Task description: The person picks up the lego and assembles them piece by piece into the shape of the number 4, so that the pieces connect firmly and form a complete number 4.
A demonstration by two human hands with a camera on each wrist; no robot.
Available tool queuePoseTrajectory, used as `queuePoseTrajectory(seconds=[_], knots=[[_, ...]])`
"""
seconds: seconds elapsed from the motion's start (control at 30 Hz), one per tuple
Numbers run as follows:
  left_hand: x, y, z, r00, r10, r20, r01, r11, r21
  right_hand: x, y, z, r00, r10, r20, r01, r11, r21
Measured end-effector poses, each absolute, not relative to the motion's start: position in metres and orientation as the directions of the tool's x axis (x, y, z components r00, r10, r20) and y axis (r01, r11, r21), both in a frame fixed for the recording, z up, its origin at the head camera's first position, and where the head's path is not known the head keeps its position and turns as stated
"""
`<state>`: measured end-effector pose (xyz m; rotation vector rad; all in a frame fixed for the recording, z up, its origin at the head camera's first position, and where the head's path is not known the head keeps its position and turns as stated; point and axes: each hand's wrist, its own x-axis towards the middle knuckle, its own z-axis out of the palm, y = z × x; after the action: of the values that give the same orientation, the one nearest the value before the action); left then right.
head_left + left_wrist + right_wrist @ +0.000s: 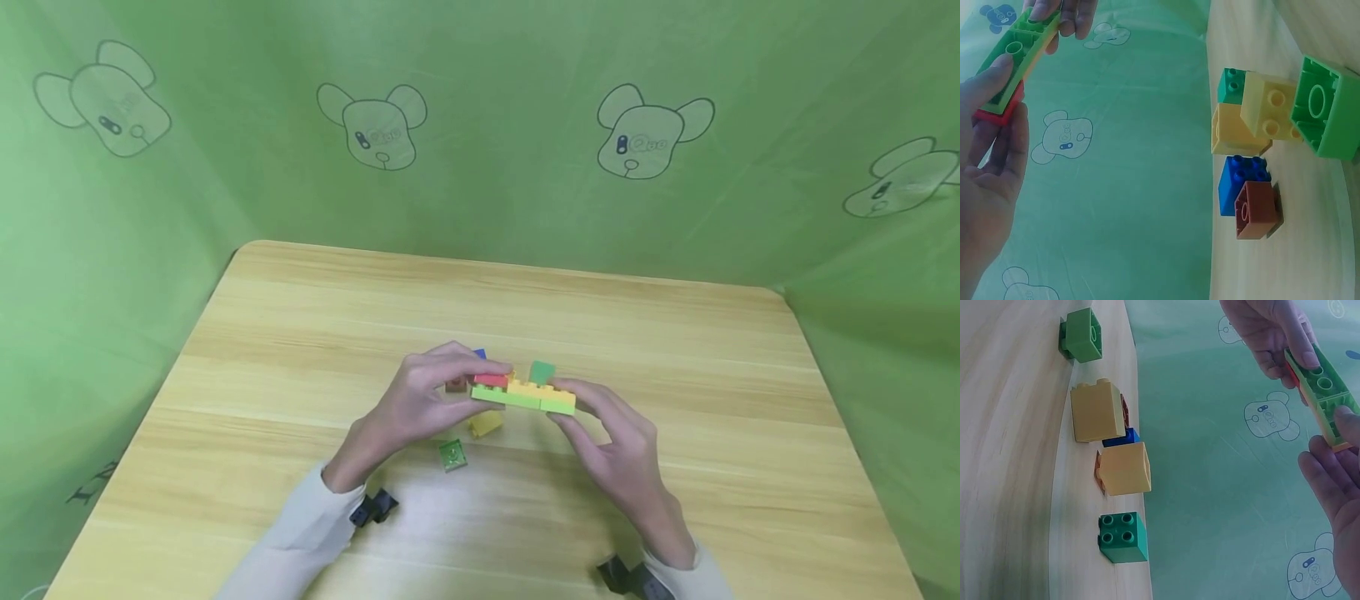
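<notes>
Both hands hold a joined row of toy building bricks above the table. Along its bottom run light green bricks point(521, 401); on top sit a red brick point(491, 380) at the left and yellow-orange bricks point(551, 393) to the right. My left hand point(431, 392) pinches the red end, thumb below and fingers above. At the other end, my right hand point(618, 442) pinches the yellow-orange and green bricks between thumb and fingers. The hollow underside point(1014, 49) of the row shows in the left wrist view, with the left thumb pressed against it.
Loose bricks lie on the wooden table point(300, 333): green point(452, 455), pale yellow point(486, 423), teal point(542, 372), brown point(455, 385), blue point(1227, 186) and an orange-yellow one point(1230, 130). A green printed curtain point(510, 208) surrounds the table.
</notes>
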<state>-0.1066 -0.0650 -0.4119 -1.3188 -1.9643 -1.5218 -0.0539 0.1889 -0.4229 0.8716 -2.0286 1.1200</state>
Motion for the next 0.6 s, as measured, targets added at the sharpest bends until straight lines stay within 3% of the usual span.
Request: queuePoseTrajectory(seconds=[0.6], knots=[[-0.1095,-0.0672,-0.4109,-0.493,0.46,0.738,0.832,0.0,0.555,-0.0548,0.1858,-0.4236,-0.576,-0.244,0.78,-0.794,0.394,-0.463]])
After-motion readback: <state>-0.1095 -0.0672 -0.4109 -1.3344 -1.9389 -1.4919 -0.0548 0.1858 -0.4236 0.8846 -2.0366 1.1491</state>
